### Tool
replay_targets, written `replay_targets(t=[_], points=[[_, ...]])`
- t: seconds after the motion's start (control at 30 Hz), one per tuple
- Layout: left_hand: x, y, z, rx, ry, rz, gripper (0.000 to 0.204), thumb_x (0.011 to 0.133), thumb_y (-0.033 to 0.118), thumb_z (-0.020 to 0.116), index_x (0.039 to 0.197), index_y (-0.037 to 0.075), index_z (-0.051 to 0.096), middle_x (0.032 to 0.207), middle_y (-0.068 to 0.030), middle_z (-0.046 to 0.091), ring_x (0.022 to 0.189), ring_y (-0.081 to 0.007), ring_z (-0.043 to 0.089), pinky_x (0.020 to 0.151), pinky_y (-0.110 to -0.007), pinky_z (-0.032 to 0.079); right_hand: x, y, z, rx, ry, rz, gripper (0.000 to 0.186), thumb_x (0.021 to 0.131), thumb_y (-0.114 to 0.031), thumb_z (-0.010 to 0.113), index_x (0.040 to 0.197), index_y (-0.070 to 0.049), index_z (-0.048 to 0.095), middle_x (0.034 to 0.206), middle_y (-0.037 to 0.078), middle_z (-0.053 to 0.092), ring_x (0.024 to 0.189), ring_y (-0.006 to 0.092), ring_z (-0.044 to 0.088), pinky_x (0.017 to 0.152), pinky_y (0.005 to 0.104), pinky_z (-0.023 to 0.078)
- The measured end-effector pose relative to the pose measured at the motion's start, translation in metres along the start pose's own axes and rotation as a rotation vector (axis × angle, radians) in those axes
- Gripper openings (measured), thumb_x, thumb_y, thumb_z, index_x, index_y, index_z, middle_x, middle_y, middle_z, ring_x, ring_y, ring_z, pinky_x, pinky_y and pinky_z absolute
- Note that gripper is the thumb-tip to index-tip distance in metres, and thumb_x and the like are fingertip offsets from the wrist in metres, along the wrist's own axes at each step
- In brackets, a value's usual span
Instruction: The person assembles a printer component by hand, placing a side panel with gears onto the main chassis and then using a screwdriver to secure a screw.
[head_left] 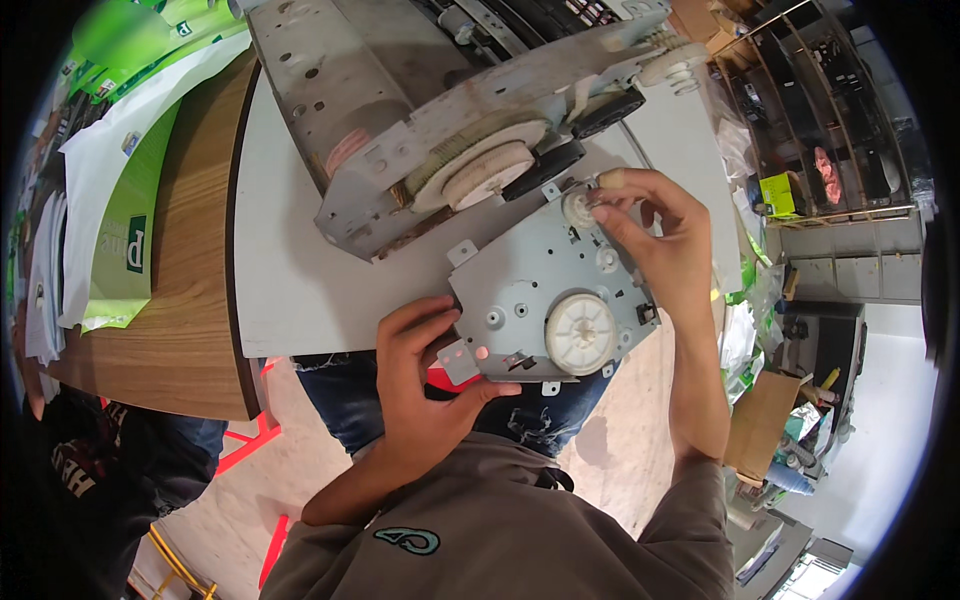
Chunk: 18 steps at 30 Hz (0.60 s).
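At frame centre, the left hand (412, 392) clamps the metal plate (520, 285) by its left edge between fingers and thumb, while the right hand (668, 240), forearm upright, curls thumb and index finger against the small white gear (577, 211), pinch indeterminable.

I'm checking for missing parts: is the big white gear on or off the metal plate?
On: the big white gear lies against the face of the metal plate, hiding part of its surface.

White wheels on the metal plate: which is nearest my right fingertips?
The small wheel on the plate, at its far edge, by your right hand; others, including the large wheel, sit nearer you.
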<state>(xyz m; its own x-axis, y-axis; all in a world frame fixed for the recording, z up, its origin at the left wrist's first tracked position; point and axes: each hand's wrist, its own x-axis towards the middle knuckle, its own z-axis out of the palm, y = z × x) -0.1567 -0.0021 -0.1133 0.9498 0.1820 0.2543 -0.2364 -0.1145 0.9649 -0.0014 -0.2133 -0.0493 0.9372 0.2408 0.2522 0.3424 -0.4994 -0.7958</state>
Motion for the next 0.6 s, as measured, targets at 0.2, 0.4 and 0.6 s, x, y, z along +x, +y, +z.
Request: replay_targets(t=[0.2, 0.4, 0.6], points=[[0.006, 0.004, 0.000, 0.076, 0.018, 0.079, 0.076, 0.061, 0.012, 0.092, 0.121, -0.002, 0.048, 0.128, -0.0152, 0.045, 0.109, -0.0223, 0.057, 0.086, -0.031, 0.055, -0.001, -0.002, 0.001, -0.109, -0.007, -0.010, 0.026, 0.076, 0.002, 0.076, 0.101, -0.005, 0.070, 0.089, 0.001, 0.073, 0.073, 0.0083, 0.055, 0.062, 0.0239, 0.039], [0.007, 0.008, 0.000, 0.054, 0.012, 0.057, 0.076, 0.061, 0.010, 0.091, 0.122, -0.002, 0.048, 0.128, -0.0145, 0.045, 0.110, -0.0227, 0.057, 0.087, -0.032, 0.055, 0.001, -0.003, -0.003, -0.128, -0.022, -0.027, 0.030, 0.075, 0.002, 0.076, 0.103, -0.005, 0.069, 0.089, 0.001, 0.073, 0.076, 0.0106, 0.057, 0.063, 0.0249, 0.041], [0.008, 0.012, 0.000, 0.060, -0.002, 0.041, 0.077, 0.062, 0.005, 0.090, 0.126, 0.000, 0.048, 0.127, -0.0135, 0.045, 0.111, -0.0228, 0.056, 0.089, -0.033, 0.054, -0.001, -0.004, -0.005, -0.101, -0.022, -0.025, 0.035, 0.075, 0.001, 0.076, 0.108, -0.005, 0.067, 0.092, 0.001, 0.073, 0.080, 0.0109, 0.059, 0.064, 0.0250, 0.042]])
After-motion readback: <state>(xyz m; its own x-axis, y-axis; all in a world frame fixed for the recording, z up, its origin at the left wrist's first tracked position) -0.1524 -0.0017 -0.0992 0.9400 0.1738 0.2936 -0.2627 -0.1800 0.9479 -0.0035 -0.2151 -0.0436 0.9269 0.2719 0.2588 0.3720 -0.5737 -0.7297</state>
